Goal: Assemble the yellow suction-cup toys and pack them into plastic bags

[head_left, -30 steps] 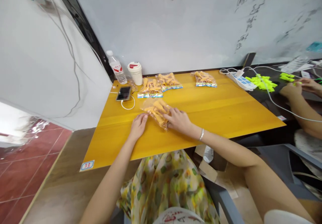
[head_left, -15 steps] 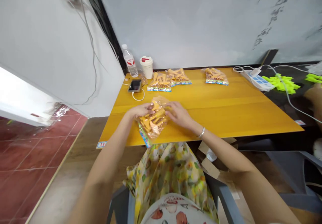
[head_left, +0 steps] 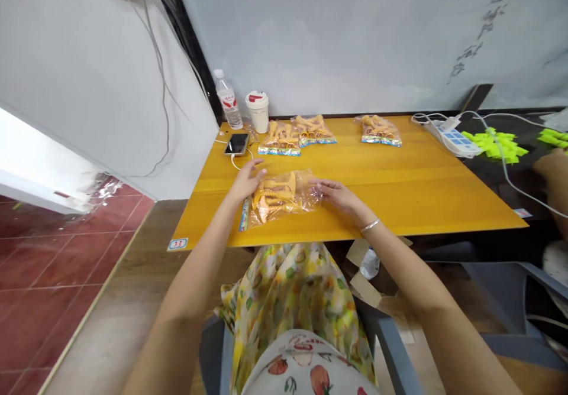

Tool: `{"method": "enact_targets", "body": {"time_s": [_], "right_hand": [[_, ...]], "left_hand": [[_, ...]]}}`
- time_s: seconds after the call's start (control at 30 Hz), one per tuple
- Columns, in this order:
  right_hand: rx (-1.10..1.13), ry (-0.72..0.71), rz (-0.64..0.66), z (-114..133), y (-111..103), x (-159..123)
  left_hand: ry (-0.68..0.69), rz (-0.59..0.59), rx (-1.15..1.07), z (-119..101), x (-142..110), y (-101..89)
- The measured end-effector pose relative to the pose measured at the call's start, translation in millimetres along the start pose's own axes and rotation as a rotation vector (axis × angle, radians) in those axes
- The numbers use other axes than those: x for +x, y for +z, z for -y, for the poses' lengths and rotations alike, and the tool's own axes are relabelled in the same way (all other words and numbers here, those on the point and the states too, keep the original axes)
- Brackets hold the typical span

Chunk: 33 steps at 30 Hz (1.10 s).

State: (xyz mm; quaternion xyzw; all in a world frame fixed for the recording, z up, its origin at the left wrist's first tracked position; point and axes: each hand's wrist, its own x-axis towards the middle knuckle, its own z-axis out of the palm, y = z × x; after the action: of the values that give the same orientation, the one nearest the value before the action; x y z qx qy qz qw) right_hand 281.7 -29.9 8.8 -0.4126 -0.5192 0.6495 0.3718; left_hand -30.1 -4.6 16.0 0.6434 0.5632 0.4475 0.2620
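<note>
A clear plastic bag of orange plastic pieces lies flat on the yellow-brown table before me, its printed strip on the left side. Beside the bag's upper left part is my left hand, thumb and fingers apart with nothing gripped. My right hand is at the bag's right end, fingers stretched out over the loose plastic; they look to touch it without a clear grip. The shape of the pieces is partly hidden by glare on the film.
Along the back stand a water bottle and a lidded cup. A phone lies on a cable. Similar filled bags and another bag rest near the wall. At right are a power strip and bright green pieces, near another person's arm.
The bag was tilted and held between both hands; now it lies flat, turned with its printed strip to the left. My left hand has let go, and my right hand has moved right.
</note>
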Motion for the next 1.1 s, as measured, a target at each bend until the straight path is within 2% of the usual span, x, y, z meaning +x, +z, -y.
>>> {"method": "enact_targets", "body": {"time_s": [0.1,0.2,0.33,0.43,0.53,0.73,0.93,1.1], "right_hand": [[-0.031,-0.037,0.014,-6.5,1.8,0.6],[-0.340,-0.221,-0.002,-12.9,7.7,6.0],[-0.688,-0.496,0.156,-12.0,13.6,7.6],[-0.805,-0.576,0.273,-6.9,16.3,4.8],[-0.901,-0.595,0.316,-4.1,18.3,2.5],[-0.989,-0.549,0.305,-2.5,19.5,-1.0],[-1.022,-0.528,0.442,6.0,31.3,-0.3],[-1.041,-0.603,0.411,5.0,44.5,8.6]], "left_hand": [[-0.064,-0.237,0.022,21.6,-24.2,-9.6],[-0.081,-0.338,0.154,34.2,-49.9,-9.5],[-0.058,-0.320,0.300,38.5,-68.6,-1.8],[-0.056,-0.307,0.342,38.2,-69.0,0.7],[-0.065,-0.266,0.371,37.4,-66.7,-0.2],[-0.069,-0.222,0.405,32.4,-67.8,-1.2],[-0.051,-0.185,0.378,27.4,-69.1,-1.3],[-0.047,-0.175,0.320,26.5,-68.1,-2.4]]}}
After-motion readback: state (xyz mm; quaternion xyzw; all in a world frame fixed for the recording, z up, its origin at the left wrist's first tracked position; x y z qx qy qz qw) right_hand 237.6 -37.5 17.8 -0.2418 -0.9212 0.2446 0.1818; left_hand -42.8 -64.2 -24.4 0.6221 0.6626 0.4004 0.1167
